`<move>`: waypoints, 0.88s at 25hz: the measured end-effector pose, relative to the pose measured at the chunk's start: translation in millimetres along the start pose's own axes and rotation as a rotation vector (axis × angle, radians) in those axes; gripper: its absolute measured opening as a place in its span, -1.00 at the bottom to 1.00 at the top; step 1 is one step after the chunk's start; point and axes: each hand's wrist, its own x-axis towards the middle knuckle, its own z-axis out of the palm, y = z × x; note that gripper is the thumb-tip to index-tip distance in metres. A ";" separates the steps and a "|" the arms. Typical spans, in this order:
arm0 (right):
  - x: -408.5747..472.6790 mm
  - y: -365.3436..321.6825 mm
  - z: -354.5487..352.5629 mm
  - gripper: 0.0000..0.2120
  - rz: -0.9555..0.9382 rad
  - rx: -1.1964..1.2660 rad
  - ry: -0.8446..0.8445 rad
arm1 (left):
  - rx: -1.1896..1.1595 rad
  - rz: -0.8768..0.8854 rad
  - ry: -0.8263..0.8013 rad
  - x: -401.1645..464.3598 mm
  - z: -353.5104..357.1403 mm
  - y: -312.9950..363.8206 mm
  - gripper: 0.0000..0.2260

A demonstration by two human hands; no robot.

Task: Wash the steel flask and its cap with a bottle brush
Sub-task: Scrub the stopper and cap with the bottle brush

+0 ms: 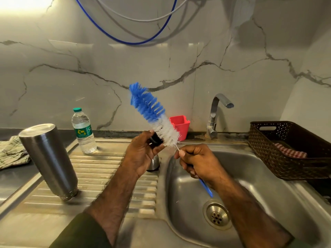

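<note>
The left hand (143, 154) gripped the small black cap (156, 139), hard and probably slippery, while the right hand (198, 162) clenched the bendy bottle brush (154, 113) by its thin handle.

Plastic water bottle (83, 130), green cap, upright at back of draining board (100, 169). Crumpled cloth (12, 153) at far left. Red cup (179, 126) against wall beside tap (215, 115). Brown basket (290, 149) at right, holding checked cloth (290, 152).
</note>
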 end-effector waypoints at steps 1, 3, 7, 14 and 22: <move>0.3 -0.7 3.2 -0.75 -0.010 0.037 0.011 | -0.007 -0.002 -0.010 -0.6 0.4 2.5 -0.81; -0.5 -2.0 2.3 -0.72 -0.009 0.070 0.044 | -0.048 0.023 -0.026 -0.6 -2.6 8.7 -0.84; -4.0 -3.5 -8.0 -0.71 0.084 -0.007 0.003 | -0.178 0.078 0.001 9.7 -18.1 13.5 -0.79; 5.9 -3.2 -7.7 -0.70 0.068 0.038 0.109 | 0.060 0.029 -0.171 1.8 -3.1 -1.9 -0.72; 5.6 -1.8 -9.2 -0.71 0.097 0.003 0.076 | -0.005 -0.004 -0.127 0.3 -4.8 -0.1 -0.68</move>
